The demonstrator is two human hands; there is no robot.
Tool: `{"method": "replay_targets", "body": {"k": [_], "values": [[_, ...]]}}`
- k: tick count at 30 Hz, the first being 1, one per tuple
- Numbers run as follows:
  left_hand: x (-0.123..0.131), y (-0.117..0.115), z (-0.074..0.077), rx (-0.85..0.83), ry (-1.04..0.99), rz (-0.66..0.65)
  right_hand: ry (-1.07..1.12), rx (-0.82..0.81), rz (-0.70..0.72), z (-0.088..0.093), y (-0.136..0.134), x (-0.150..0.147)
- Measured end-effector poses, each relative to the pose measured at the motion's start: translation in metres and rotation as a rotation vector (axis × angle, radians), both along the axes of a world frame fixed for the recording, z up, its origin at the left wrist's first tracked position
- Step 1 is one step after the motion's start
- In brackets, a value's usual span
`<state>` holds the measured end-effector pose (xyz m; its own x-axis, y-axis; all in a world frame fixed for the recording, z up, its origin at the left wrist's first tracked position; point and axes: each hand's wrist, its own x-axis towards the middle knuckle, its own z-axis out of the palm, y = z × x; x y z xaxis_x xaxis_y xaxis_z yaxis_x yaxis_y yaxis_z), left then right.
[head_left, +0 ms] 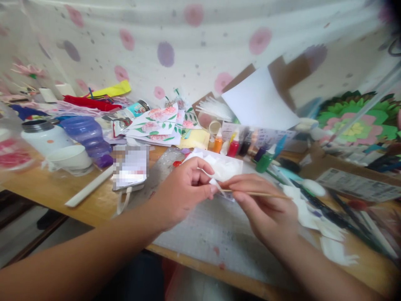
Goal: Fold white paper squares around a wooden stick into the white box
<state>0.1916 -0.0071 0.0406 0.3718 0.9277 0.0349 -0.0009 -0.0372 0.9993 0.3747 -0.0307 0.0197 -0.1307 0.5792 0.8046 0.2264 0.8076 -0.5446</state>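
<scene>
Over the middle of the table, my left hand pinches a small white paper strip between thumb and fingers. Close beside it on the right, my right hand is closed on a thin wooden stick, its tip reaching the paper strip. Whether the strip is wound on the stick or only touches it, I cannot tell. Behind both hands lies a stack of white paper pieces. Beneath is a grey, paint-spotted cutting mat.
Small paint bottles, orange, red and green, stand behind the hands. To the left are a phone with a cable, a white cup and a purple bottle. Crumpled tissue and a cardboard box lie right.
</scene>
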Motion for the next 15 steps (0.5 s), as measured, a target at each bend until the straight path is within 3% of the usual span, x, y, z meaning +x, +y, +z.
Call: {"method": "replay_targets", "body": {"k": [9,15], "values": [[0.0014,-0.0009,0.0026,-0.001,0.001,-0.003,0.162,-0.117,0.047,-0.0051,0.0041,-0.0014],[0.002,-0.0022,0.003,0.011,0.001,0.036,0.162,-0.101,0.038,-0.0074,0.005,-0.0005]]}}
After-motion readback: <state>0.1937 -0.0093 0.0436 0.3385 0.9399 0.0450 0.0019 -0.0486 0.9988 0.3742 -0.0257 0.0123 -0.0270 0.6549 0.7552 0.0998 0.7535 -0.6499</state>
